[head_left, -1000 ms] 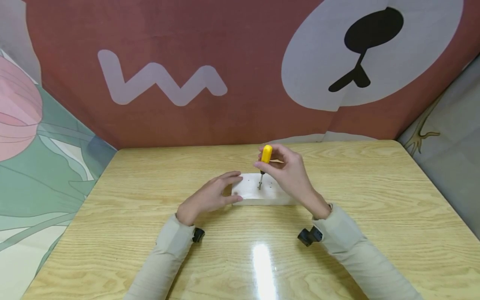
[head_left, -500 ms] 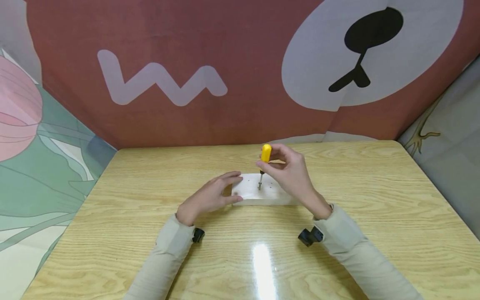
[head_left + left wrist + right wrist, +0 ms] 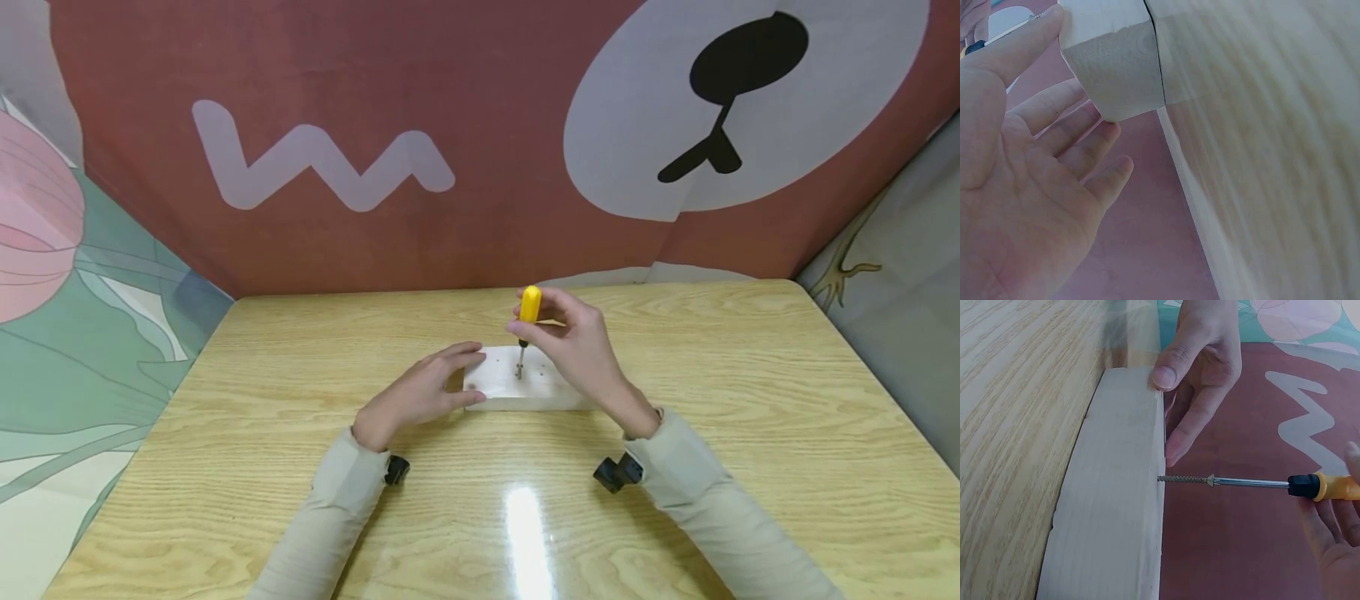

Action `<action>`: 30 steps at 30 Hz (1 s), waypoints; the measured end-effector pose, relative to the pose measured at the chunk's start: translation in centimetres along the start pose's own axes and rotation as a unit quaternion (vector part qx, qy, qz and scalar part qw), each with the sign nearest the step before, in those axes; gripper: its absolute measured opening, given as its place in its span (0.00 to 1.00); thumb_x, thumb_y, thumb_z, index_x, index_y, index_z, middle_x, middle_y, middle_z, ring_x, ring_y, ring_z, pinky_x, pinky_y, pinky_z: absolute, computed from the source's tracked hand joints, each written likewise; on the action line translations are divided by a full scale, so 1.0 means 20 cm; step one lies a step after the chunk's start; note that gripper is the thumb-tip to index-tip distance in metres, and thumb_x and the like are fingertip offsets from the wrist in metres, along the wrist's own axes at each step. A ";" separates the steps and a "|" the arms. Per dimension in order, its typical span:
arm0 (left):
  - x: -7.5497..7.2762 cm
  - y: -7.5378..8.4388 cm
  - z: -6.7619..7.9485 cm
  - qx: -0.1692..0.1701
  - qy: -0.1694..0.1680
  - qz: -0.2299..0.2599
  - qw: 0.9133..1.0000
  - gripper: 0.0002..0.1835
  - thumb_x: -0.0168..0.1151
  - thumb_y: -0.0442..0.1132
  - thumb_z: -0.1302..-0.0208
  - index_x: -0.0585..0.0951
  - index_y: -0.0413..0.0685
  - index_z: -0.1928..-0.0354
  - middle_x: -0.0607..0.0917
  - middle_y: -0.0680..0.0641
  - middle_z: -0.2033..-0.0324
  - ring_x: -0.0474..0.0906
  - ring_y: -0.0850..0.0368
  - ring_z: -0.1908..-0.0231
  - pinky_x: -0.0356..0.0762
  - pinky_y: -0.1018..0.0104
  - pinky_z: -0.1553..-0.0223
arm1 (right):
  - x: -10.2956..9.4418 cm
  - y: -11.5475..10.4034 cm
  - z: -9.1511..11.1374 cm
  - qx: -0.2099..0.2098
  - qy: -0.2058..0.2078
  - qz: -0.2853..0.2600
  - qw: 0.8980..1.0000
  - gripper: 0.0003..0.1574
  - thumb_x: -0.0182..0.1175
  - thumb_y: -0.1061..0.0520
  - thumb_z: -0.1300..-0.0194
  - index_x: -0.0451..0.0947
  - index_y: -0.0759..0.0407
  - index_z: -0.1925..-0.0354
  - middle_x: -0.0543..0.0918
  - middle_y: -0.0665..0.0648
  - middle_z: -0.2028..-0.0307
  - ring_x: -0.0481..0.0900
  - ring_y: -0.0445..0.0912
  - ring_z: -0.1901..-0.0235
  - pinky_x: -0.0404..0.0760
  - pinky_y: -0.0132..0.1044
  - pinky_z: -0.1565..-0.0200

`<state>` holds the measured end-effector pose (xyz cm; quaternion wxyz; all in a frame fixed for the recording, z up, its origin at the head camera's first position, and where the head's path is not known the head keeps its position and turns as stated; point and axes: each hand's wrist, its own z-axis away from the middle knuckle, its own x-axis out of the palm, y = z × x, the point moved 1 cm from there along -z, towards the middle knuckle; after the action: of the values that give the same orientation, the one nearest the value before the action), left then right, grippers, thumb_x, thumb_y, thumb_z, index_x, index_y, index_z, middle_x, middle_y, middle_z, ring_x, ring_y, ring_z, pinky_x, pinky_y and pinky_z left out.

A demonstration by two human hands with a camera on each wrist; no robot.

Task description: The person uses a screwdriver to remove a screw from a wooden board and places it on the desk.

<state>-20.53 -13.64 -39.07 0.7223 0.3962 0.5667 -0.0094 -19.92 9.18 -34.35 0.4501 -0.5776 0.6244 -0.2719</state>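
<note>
A pale wooden block (image 3: 495, 379) lies on the table, with a few small holes in its top face. My left hand (image 3: 423, 392) holds its left end, thumb on the near edge and fingers at the far side. In my right hand (image 3: 581, 350) the yellow handle of a screwdriver (image 3: 530, 306) is pinched between thumb and fingers. Its metal shaft meets the head of a screw (image 3: 1185, 479), whose point is at the block's top face and whose threaded length mostly shows. The block's right end is hidden behind my right hand in the head view.
The wood-grain table (image 3: 300, 367) reaches out on all sides of the block. Behind it rises a red printed backdrop (image 3: 480, 242), with further printed panels left and right. A small black camera sits on each wrist, such as the right one (image 3: 618, 472).
The screwdriver's handle and my right fingers have shifted slightly left and turned a little. My left hand, the block and the screw stay in place.
</note>
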 end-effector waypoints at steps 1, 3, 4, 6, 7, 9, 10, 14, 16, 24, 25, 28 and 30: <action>0.00 0.00 0.00 0.000 0.000 0.000 1.000 0.35 0.63 0.52 0.32 0.68 0.44 0.28 0.63 0.43 0.25 0.58 0.46 0.25 0.59 0.48 0.25 | 0.00 0.00 0.00 -0.001 0.001 -0.004 1.000 0.22 0.69 0.64 0.39 0.78 0.65 0.47 0.86 0.64 0.56 0.86 0.41 0.58 0.87 0.31 0.56; 0.00 0.00 0.00 0.000 0.000 -0.001 1.000 0.35 0.63 0.52 0.32 0.68 0.44 0.28 0.63 0.43 0.25 0.58 0.46 0.25 0.59 0.48 0.25 | 0.00 0.00 0.00 -0.002 0.001 -0.006 1.000 0.23 0.70 0.65 0.40 0.77 0.66 0.48 0.86 0.65 0.56 0.85 0.38 0.59 0.87 0.31 0.56; 0.00 0.00 0.00 0.001 0.000 -0.001 1.000 0.35 0.63 0.52 0.32 0.68 0.44 0.29 0.63 0.43 0.25 0.58 0.46 0.25 0.59 0.48 0.25 | 0.00 0.00 0.00 -0.002 0.000 -0.006 1.000 0.22 0.69 0.65 0.40 0.76 0.67 0.48 0.87 0.65 0.56 0.86 0.37 0.59 0.87 0.31 0.57; 0.00 0.00 0.00 0.001 0.001 -0.001 1.000 0.35 0.64 0.52 0.33 0.68 0.44 0.29 0.63 0.43 0.25 0.59 0.46 0.25 0.59 0.49 0.26 | 0.00 0.00 0.01 0.000 0.000 -0.006 1.000 0.21 0.68 0.64 0.39 0.76 0.67 0.48 0.87 0.65 0.55 0.86 0.38 0.58 0.87 0.31 0.57; 0.00 0.00 0.00 0.003 0.002 -0.001 1.000 0.35 0.64 0.52 0.33 0.68 0.44 0.29 0.63 0.43 0.25 0.59 0.46 0.26 0.59 0.49 0.26 | 0.00 0.00 0.01 0.000 0.000 0.001 1.000 0.20 0.68 0.63 0.38 0.76 0.66 0.49 0.87 0.64 0.55 0.86 0.39 0.58 0.87 0.31 0.56; 0.00 0.00 0.00 0.006 0.003 -0.001 1.000 0.35 0.64 0.52 0.33 0.69 0.44 0.29 0.64 0.43 0.26 0.59 0.46 0.26 0.60 0.49 0.26 | 0.00 0.00 0.00 -0.001 0.001 0.015 1.000 0.19 0.67 0.62 0.36 0.77 0.65 0.49 0.87 0.62 0.55 0.86 0.41 0.57 0.86 0.31 0.55; 0.00 0.00 0.00 0.006 0.004 0.000 1.000 0.35 0.64 0.52 0.33 0.69 0.44 0.29 0.64 0.43 0.26 0.59 0.46 0.26 0.60 0.49 0.26 | 0.00 0.00 0.00 -0.003 0.002 0.021 1.000 0.18 0.67 0.61 0.36 0.78 0.64 0.48 0.87 0.62 0.55 0.86 0.43 0.57 0.86 0.32 0.54; 0.00 -0.01 0.00 0.007 0.005 0.002 1.000 0.35 0.64 0.52 0.33 0.68 0.44 0.29 0.63 0.43 0.26 0.59 0.46 0.26 0.60 0.49 0.26 | -0.01 0.00 0.00 -0.011 0.009 0.038 0.999 0.18 0.68 0.60 0.36 0.81 0.61 0.48 0.87 0.61 0.57 0.85 0.45 0.59 0.87 0.32 0.55; 0.00 -0.01 0.00 0.005 0.005 0.004 1.000 0.35 0.64 0.52 0.32 0.68 0.44 0.28 0.63 0.43 0.25 0.59 0.47 0.25 0.60 0.49 0.26 | -0.01 0.00 0.00 -0.013 0.008 0.032 0.999 0.19 0.68 0.61 0.36 0.79 0.62 0.47 0.87 0.62 0.57 0.85 0.45 0.59 0.87 0.31 0.57; 0.00 -0.01 0.00 0.003 0.004 0.009 1.000 0.35 0.63 0.52 0.32 0.68 0.44 0.28 0.63 0.43 0.25 0.59 0.47 0.26 0.61 0.49 0.26 | -0.01 0.00 0.00 -0.009 0.001 0.011 1.000 0.21 0.66 0.64 0.36 0.74 0.65 0.46 0.86 0.65 0.54 0.85 0.47 0.58 0.86 0.29 0.58; 0.00 -0.01 0.00 0.004 0.004 0.009 1.000 0.35 0.63 0.52 0.32 0.68 0.44 0.29 0.63 0.43 0.25 0.59 0.47 0.26 0.61 0.49 0.26 | -0.01 0.00 0.00 -0.008 0.000 0.013 1.000 0.20 0.66 0.63 0.35 0.74 0.65 0.46 0.86 0.65 0.54 0.85 0.48 0.58 0.86 0.29 0.58; 0.00 -0.01 0.00 0.004 0.003 0.010 1.000 0.35 0.63 0.52 0.32 0.68 0.43 0.29 0.63 0.43 0.25 0.59 0.47 0.26 0.60 0.49 0.26 | -0.01 0.00 0.00 -0.006 -0.002 0.021 1.000 0.20 0.65 0.63 0.34 0.75 0.64 0.45 0.86 0.64 0.53 0.85 0.50 0.56 0.86 0.28 0.57; 0.00 0.00 0.00 0.005 0.002 0.011 1.000 0.35 0.63 0.52 0.32 0.68 0.43 0.29 0.63 0.43 0.25 0.59 0.47 0.25 0.60 0.49 0.26 | -0.01 0.00 0.00 -0.002 -0.003 0.023 1.000 0.20 0.64 0.63 0.34 0.75 0.64 0.44 0.86 0.63 0.52 0.85 0.50 0.55 0.86 0.28 0.57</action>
<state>-20.52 -13.74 -39.07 0.7190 0.4061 0.5640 -0.0033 -19.87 9.33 -34.30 0.4569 -0.5649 0.6369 -0.2580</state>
